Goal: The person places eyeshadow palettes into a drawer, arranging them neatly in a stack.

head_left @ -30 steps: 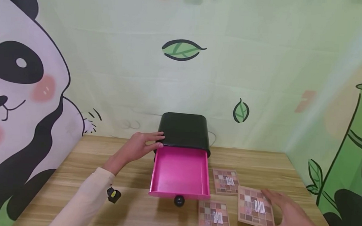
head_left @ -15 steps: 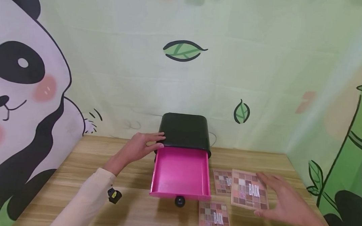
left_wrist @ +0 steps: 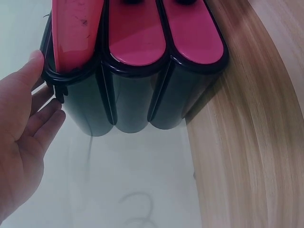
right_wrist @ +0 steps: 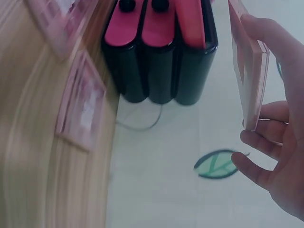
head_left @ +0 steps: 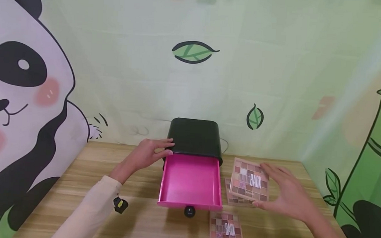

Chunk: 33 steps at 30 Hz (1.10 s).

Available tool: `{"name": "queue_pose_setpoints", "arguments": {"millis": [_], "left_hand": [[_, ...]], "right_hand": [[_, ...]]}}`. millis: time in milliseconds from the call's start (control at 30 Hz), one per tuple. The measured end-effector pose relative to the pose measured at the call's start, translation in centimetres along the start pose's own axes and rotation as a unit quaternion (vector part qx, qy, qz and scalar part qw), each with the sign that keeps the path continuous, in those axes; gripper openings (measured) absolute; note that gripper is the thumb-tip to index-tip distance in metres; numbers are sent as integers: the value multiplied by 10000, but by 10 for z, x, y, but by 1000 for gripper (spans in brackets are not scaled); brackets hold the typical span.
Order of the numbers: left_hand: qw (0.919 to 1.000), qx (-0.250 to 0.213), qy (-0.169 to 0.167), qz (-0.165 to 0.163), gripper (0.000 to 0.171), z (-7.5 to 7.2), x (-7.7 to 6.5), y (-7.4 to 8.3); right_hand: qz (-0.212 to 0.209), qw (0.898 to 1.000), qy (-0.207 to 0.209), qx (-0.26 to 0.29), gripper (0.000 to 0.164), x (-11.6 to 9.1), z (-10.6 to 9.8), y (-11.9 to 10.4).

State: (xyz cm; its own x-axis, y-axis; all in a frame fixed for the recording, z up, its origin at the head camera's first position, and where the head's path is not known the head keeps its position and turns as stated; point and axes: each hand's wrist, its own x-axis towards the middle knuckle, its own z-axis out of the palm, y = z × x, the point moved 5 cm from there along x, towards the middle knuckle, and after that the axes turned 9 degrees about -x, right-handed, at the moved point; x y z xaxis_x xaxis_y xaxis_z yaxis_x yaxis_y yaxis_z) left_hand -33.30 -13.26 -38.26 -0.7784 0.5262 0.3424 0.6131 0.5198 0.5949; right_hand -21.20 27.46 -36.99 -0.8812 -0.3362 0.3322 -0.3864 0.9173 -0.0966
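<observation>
A black drawer cabinet (head_left: 193, 137) stands at the back of the table, its pink top drawer (head_left: 190, 181) pulled out with bare inside. My left hand (head_left: 145, 154) rests its fingertips on the cabinet's top left edge, fingers fairly straight. In my right hand (head_left: 289, 194), thumb and fingers pinch an eyeshadow palette (head_left: 250, 180) by its right side, right of the drawer. That palette is raised and tilted in the right wrist view. A second palette (head_left: 233, 199) lies below it, partly hidden; a third palette (head_left: 225, 230) lies nearer me.
Two shut pink drawers (left_wrist: 137, 35) sit under the open one. The top drawer's black knob (head_left: 189, 211) sticks out toward me. A small black object (head_left: 120, 204) is by my left sleeve. Behind the wooden table (head_left: 147, 220) hangs a printed panda backdrop (head_left: 131, 77).
My right hand has lifted the palette from the right front and carried it up and left, over the second palette. My left hand stays on the cabinet.
</observation>
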Motion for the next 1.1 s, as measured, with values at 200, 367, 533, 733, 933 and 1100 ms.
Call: {"name": "queue_pose_setpoints", "arguments": {"millis": [200,367,533,733,933,1100], "left_hand": [[10000,-25,-4,33,42,0,0,2],[9999,-46,8,99,41,0,0,2],[10000,-67,29,62,43,0,0,2],[9999,-116,49,-16,44,0,0,1],[10000,-39,35,-81,44,0,0,1],[9999,-21,80,-74,45,0,0,0]], "right_hand": [[-171,9997,131,110,115,18,2,-18],[-357,9990,135,235,114,31,1,-34],[-594,9974,223,328,112,44,1,-51],[-889,9952,223,355,112,58,7,-73],[-1122,9925,187,440,109,70,16,-92],[-1148,9919,20,544,108,79,30,-107]]}}
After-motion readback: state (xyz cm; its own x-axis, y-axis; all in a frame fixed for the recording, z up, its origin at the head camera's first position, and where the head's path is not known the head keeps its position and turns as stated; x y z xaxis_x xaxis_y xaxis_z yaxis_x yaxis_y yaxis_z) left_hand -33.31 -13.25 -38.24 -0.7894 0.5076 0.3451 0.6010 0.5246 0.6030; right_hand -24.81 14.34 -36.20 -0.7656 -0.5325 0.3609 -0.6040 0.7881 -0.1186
